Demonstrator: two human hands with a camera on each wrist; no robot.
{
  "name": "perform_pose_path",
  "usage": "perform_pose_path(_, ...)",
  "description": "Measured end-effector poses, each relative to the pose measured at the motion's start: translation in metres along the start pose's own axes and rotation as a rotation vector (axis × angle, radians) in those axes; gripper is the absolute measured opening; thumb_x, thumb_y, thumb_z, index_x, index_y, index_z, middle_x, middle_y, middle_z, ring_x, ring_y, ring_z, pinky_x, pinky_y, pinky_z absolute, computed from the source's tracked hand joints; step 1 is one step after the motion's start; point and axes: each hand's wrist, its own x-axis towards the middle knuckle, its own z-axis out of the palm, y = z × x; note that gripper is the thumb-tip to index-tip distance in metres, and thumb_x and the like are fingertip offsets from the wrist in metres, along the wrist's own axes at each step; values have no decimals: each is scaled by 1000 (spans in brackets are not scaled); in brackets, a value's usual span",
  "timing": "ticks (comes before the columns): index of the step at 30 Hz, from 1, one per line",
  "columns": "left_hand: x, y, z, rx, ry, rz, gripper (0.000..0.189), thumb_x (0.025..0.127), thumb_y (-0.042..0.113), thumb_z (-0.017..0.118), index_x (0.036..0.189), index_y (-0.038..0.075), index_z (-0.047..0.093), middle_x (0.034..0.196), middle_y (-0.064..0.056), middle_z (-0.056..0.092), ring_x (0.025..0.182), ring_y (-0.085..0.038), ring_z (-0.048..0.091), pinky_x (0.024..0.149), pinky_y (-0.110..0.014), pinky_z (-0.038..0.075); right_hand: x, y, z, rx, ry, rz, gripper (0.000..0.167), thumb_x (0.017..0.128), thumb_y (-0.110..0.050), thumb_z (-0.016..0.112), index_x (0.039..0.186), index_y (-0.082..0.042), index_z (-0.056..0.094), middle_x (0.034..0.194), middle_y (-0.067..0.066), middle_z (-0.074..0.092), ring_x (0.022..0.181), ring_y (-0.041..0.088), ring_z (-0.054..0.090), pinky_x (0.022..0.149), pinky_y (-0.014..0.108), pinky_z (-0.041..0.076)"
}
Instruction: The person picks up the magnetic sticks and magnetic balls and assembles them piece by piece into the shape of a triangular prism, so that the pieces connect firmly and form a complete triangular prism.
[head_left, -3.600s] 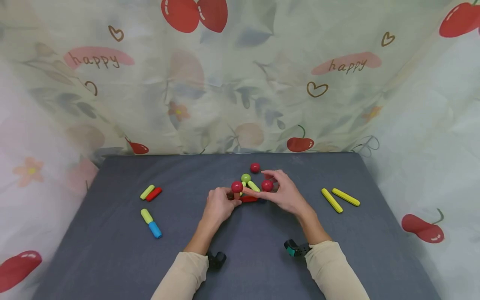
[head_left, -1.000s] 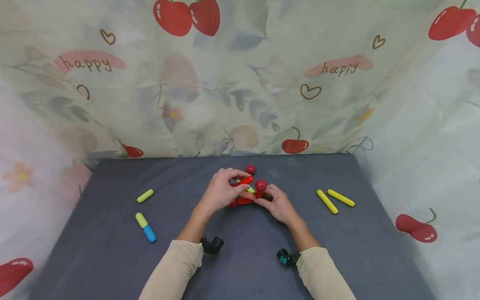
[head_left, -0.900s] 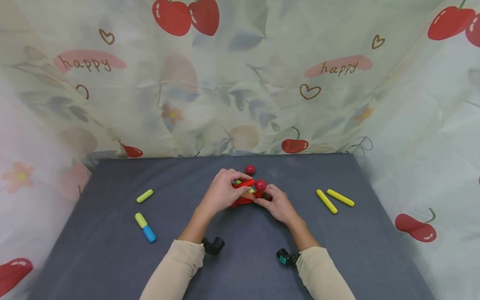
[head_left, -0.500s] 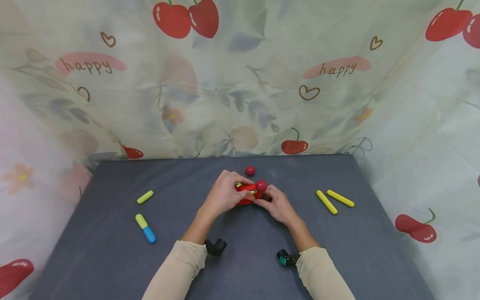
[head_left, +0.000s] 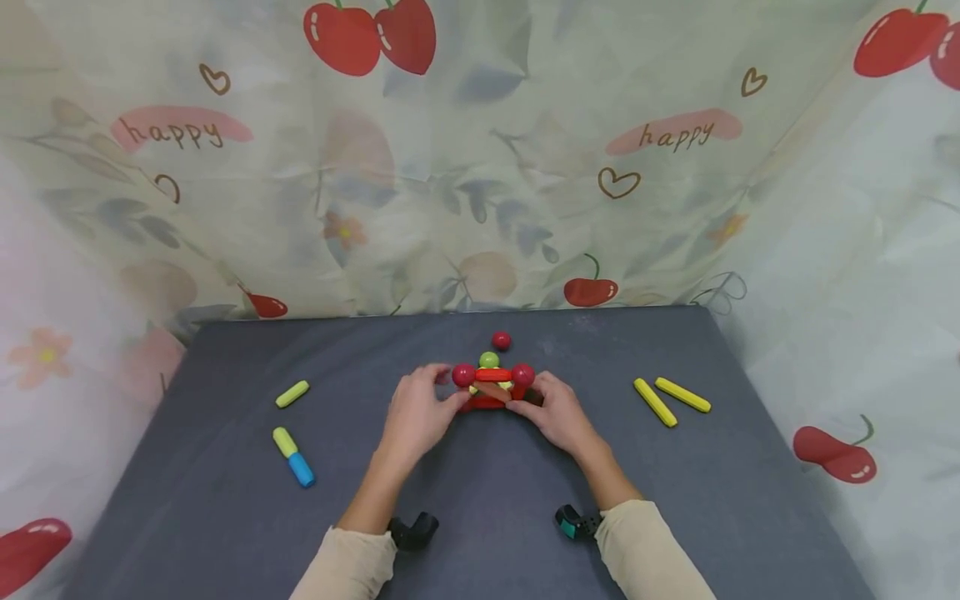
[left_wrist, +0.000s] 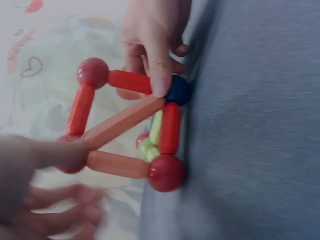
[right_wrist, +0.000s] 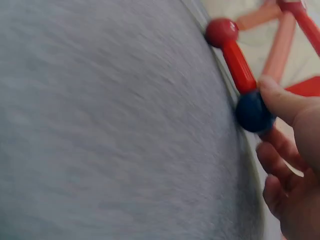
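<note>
A standing frame of magnetic sticks and balls is between my hands near the table's back. Its top red stick point(head_left: 493, 375) joins two red balls, and an orange stick point(left_wrist: 125, 122) runs diagonally across. My left hand point(head_left: 417, 412) is at the upper left red ball point(head_left: 463, 375); its thumb overlaps that ball in the left wrist view, with the other fingers spread apart from it. My right hand point(head_left: 558, 415) pinches the dark blue ball point(right_wrist: 254, 111) at the frame's lower right corner. Behind the frame, a green ball point(head_left: 489, 359) and yellow-green sticks are partly hidden.
A loose red ball point(head_left: 501, 340) lies behind the frame. To the left are a yellow-green stick point(head_left: 292, 394) and a yellow-green and blue pair point(head_left: 294, 457). Two yellow sticks point(head_left: 656, 403) lie on the right. A printed curtain hangs behind the dark tablecloth point(head_left: 495, 533).
My left hand has brought a red stick from the table's left to the frame's top, let it go between the two red balls and drawn back leftward. The right hand stays at the lower corner.
</note>
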Motion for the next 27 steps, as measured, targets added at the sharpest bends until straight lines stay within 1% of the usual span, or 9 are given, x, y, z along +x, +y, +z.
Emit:
perform_pose_path(3,-8,-11,6,29,-100,-76,61,89,39,79,137,6,63,132,-12,70,119,-29,66,99,-48,55,-6,-7,2,-44,23,-4,25,87,-32,82,105,-16,75,95,1,62,80,11,54,73,28,47)
perform_pose_path(5,-9,-17,12,25,-157,-88,67,89,39,79,141,3,60,139,-15,66,123,-32,64,101,-50,54,-11,-12,6,-70,24,-26,25,86,-33,82,103,-16,74,93,1,61,78,11,52,70,27,46)
perform_pose_path(8,-9,-23,18,19,-194,-87,81,85,38,83,150,4,50,149,-16,57,134,-36,55,108,-53,48,-18,-16,7,-95,-50,-102,22,88,-32,81,105,-20,73,94,-3,62,79,7,52,72,24,47)
perform_pose_path(11,-7,-26,22,14,-212,-65,99,78,37,89,157,8,38,158,-13,48,137,-39,46,110,-56,45,-21,-17,-2,-41,-112,-184,19,92,-25,77,111,-22,75,99,-4,68,83,6,59,76,25,53)
perform_pose_path(14,-5,-28,29,22,-226,-21,111,71,38,94,161,13,32,161,-8,44,128,-37,41,105,-56,45,-19,-17,-12,-9,-54,-201,25,94,-16,75,119,-17,75,109,0,71,91,13,64,81,33,56)
perform_pose_path(17,-2,-28,37,33,-235,29,118,68,40,96,162,16,29,162,-8,42,120,-35,40,100,-55,43,-16,-14,-15,-60,2,-142,31,94,-14,74,125,-14,72,118,4,68,99,20,62,86,40,53)
perform_pose_path(20,0,-28,42,35,-243,51,119,67,43,96,162,16,29,164,-11,38,121,-36,40,100,-55,39,-18,-12,-10,-127,-38,-72,35,95,-16,74,129,-15,70,119,4,65,99,19,59,87,38,50)
perform_pose_path(23,2,-30,41,32,-222,36,111,68,42,95,159,17,37,162,-13,38,124,-36,39,100,-54,40,-24,-12,-4,-125,-45,-25,34,93,-18,76,127,-17,70,110,3,63,90,14,55,80,31,48)
perform_pose_path(27,7,-36,33,26,-153,0,86,73,36,93,147,15,55,143,-13,56,121,-34,44,100,-51,43,-34,-12,-1,-92,-27,-29,33,89,-25,80,120,-17,72,99,-2,60,80,7,52,72,23,47)
